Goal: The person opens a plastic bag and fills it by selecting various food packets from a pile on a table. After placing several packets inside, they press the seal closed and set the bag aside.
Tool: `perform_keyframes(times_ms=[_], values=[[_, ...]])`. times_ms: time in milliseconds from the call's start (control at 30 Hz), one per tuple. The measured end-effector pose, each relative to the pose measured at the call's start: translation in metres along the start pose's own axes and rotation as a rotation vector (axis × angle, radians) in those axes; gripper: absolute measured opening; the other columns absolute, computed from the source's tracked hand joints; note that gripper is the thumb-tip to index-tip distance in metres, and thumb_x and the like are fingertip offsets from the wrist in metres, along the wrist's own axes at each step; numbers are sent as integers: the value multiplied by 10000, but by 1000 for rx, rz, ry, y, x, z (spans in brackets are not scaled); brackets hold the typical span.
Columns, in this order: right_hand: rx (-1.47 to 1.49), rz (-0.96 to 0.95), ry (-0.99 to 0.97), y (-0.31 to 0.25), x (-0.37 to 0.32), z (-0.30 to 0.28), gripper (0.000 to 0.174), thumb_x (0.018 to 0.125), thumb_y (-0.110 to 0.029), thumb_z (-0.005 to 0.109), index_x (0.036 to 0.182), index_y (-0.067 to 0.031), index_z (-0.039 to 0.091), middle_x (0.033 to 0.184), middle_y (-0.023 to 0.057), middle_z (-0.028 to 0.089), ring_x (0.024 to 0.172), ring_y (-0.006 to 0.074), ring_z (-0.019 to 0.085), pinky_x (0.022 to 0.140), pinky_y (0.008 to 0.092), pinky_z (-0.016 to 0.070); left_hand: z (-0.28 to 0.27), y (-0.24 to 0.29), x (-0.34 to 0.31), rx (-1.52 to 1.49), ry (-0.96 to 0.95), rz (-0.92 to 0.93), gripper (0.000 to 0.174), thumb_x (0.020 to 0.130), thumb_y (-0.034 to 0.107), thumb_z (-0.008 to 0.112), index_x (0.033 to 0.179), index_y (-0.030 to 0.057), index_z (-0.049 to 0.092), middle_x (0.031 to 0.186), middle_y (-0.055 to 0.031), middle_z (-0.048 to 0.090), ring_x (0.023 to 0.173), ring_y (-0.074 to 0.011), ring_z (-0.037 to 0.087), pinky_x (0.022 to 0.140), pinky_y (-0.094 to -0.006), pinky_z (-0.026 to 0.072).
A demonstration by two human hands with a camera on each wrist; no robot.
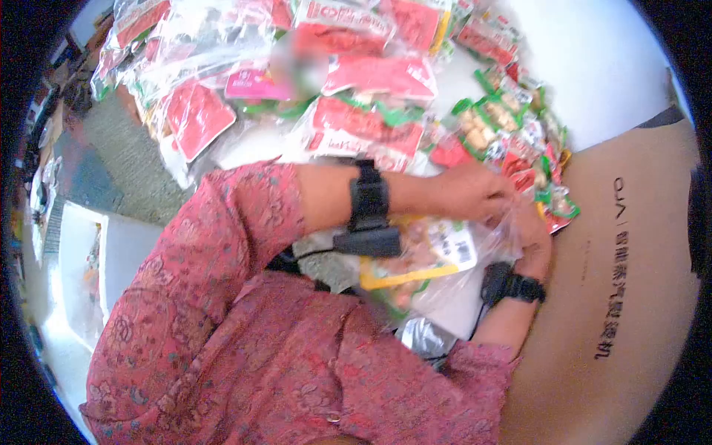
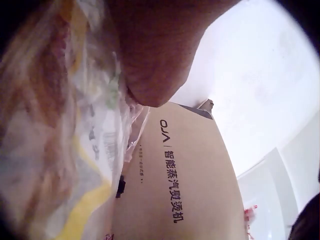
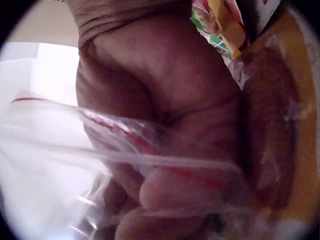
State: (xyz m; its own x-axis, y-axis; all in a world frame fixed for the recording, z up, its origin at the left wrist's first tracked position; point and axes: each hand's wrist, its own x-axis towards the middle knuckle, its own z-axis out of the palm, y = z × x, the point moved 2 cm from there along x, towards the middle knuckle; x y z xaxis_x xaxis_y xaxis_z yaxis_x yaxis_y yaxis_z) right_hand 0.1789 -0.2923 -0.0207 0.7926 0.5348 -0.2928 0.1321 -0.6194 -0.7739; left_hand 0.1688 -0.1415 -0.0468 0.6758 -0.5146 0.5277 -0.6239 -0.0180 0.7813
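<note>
A clear zip bag (image 1: 504,237) with a red closure line lies in front of the person. In it or against it sits a yellow-edged food pack (image 1: 415,256) with a white label. The left hand (image 1: 475,194) reaches across from the left, its curled fingers pinching the bag's mouth. Coming up from below, the right hand (image 1: 535,231) grips the same edge close beside it. In the right wrist view, clear film and the red line cross over the right hand's bent fingers (image 3: 170,190). In the left wrist view, the left hand's fingertips are hidden behind its palm.
Many red-and-white snack packs (image 1: 363,133) cover the white surface ahead. Small green-edged packets (image 1: 482,122) pile up at the right. A brown cardboard box (image 1: 615,297) with printed characters stands close on the right. Large clear bags (image 1: 208,44) lie at the far left.
</note>
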Motion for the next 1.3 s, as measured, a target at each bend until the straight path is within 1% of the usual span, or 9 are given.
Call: perform_keyframes(times_ms=[467, 567, 633, 700, 767, 1000, 1067, 1133, 1300], values=[[-70, -403, -33, 15, 11, 0, 260, 776, -180, 563, 987, -29, 551, 848, 32, 588, 766, 151, 569, 675, 283, 471, 7, -27, 3, -377, 136, -185, 136, 794, 115, 495, 809, 1, 567, 645, -61, 583, 580, -129, 560, 536, -276, 462], [441, 147, 26, 28, 14, -4, 315, 725, -172, 591, 994, -18, 535, 891, 54, 582, 811, 180, 560, 717, 290, 457, 3, -16, 0, -280, 128, -202, 147, 792, 124, 500, 798, -6, 569, 645, -65, 584, 576, -131, 556, 534, -277, 456], [-251, -371, -91, 24, 14, -8, 368, 825, -208, 530, 1145, -41, 457, 974, 29, 572, 830, 109, 577, 680, 241, 487, 1, -21, 1, -324, 219, -268, 132, 819, 152, 518, 785, 34, 565, 638, -12, 558, 563, -88, 531, 493, -228, 437], [440, 14, -36, 36, 13, 0, 355, 822, -222, 533, 1121, -42, 468, 961, 29, 575, 800, 104, 578, 669, 225, 483, -4, -24, 0, -310, 228, -258, 146, 806, 167, 527, 786, 32, 580, 651, -22, 574, 561, -95, 535, 498, -234, 440], [378, -336, -160, 13, 3, 12, 348, 815, -228, 538, 1102, -42, 476, 933, 39, 586, 769, 105, 582, 654, 225, 482, -12, -9, -3, -201, 294, -339, 168, 801, 189, 523, 799, 34, 587, 650, -27, 579, 549, -105, 531, 504, -249, 442], [-352, -312, -7, 46, 18, -22, 309, 821, -248, 531, 1038, -28, 517, 866, 64, 601, 714, 128, 590, 620, 248, 489, -7, -24, -6, -251, 240, -293, 183, 807, 212, 504, 795, 48, 586, 641, -26, 576, 539, -118, 528, 505, -268, 445], [-219, -210, -16, 44, 9, -21, 305, 821, -248, 530, 1031, -27, 519, 863, 64, 601, 712, 131, 591, 617, 251, 490, -2, -37, 3, -25, 162, -5, 187, 810, 218, 507, 797, 40, 564, 627, -27, 561, 540, -120, 534, 496, -262, 442], [14, -108, -25, 37, 4, -22, 301, 822, -249, 529, 1024, -26, 522, 860, 64, 601, 710, 134, 592, 614, 254, 492, -1, -17, 2, -255, 141, -284, 165, 827, 198, 499, 793, 42, 539, 615, -20, 547, 540, -111, 539, 485, -251, 436], [527, 97, -87, 23, 9, -1, 292, 823, -249, 526, 1007, -23, 529, 852, 64, 601, 705, 141, 593, 608, 262, 495, 0, -9, -1, -310, 136, -200, 123, 800, 114, 489, 749, 21, 551, 582, -45, 560, 500, -114, 537, 461, -270, 432]])
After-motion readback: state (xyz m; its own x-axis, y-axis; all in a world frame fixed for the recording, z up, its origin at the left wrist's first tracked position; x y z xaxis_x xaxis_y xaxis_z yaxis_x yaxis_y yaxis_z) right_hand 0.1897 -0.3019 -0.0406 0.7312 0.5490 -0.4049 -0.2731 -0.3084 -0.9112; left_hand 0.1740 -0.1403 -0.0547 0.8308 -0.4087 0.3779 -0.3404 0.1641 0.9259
